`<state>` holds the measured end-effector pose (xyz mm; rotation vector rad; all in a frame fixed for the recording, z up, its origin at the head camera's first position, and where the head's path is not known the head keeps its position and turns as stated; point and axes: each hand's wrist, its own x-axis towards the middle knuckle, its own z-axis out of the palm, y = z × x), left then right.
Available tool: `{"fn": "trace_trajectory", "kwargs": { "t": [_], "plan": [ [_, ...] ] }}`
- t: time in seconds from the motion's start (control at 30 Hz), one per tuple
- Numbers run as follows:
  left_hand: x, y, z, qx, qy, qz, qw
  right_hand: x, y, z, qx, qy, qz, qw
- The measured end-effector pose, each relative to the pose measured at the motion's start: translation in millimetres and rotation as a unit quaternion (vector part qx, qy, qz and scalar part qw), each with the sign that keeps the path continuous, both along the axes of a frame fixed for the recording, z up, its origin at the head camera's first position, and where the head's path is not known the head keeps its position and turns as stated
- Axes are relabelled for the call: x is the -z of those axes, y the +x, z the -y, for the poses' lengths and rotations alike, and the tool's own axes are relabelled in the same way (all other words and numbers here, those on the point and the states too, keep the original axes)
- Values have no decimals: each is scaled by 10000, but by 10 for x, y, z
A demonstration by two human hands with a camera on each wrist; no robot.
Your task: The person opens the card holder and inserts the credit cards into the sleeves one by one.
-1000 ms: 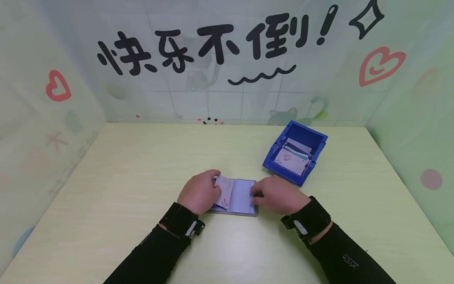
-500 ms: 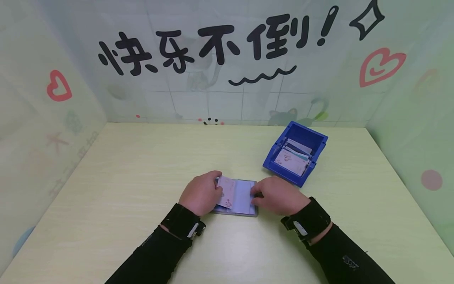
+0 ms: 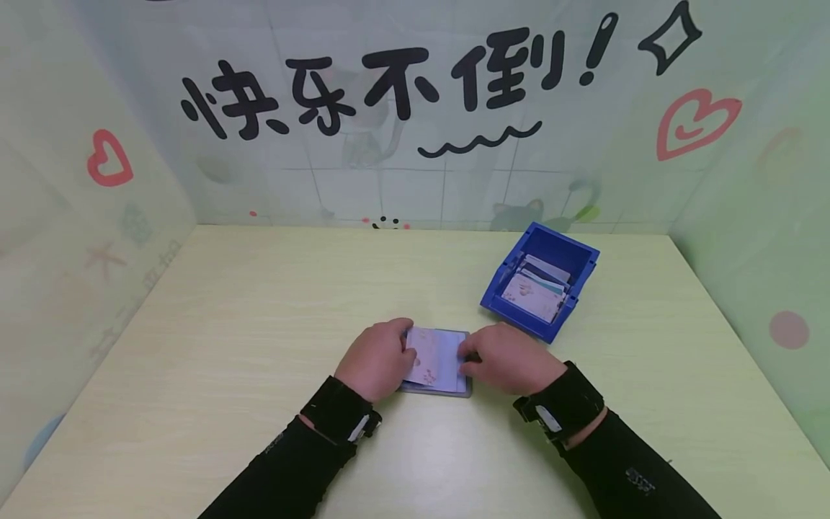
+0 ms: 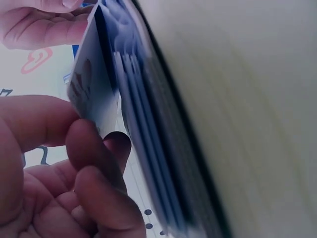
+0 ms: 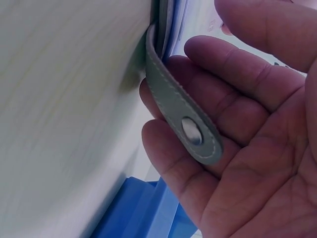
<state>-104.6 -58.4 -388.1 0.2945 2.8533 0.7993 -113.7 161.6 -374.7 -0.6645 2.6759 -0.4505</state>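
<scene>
A card holder with a grey cover and clear sleeves lies spread on the table between both hands. My left hand pinches a pale pink card with a floral print at its left edge, flat over the sleeve. In the left wrist view this card stands beside the stacked sleeve pages. At the holder's right edge, my right hand holds the sleeve's side with curled fingers. A grey strap with a metal snap lies across its fingers in the right wrist view.
A blue box sits behind the right hand, with several cards leaning inside it. The pale wooden table is bounded by printed cloth walls at the back and both sides.
The left hand has slid to the right with the pink card, which now covers more of the sleeve. My right hand stays at the holder's right edge.
</scene>
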Motion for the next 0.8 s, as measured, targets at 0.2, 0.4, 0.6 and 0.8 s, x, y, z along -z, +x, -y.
{"fn": "trace_trajectory", "kwargs": {
  "t": [0.2,0.4,0.6,0.8],
  "plan": [
    [4,12,-44,98,-20,59,9999,6,0,-10,-124,0,-134,9998],
    [10,27,-86,176,73,120,9997,7,0,-14,-141,-17,-169,9998],
    [1,40,-105,230,191,182,9994,7,-9,-25,-123,-77,-123,9998],
    [1,45,-119,267,231,189,9992,22,-25,-57,83,-155,-170,9997]
  ]
}}
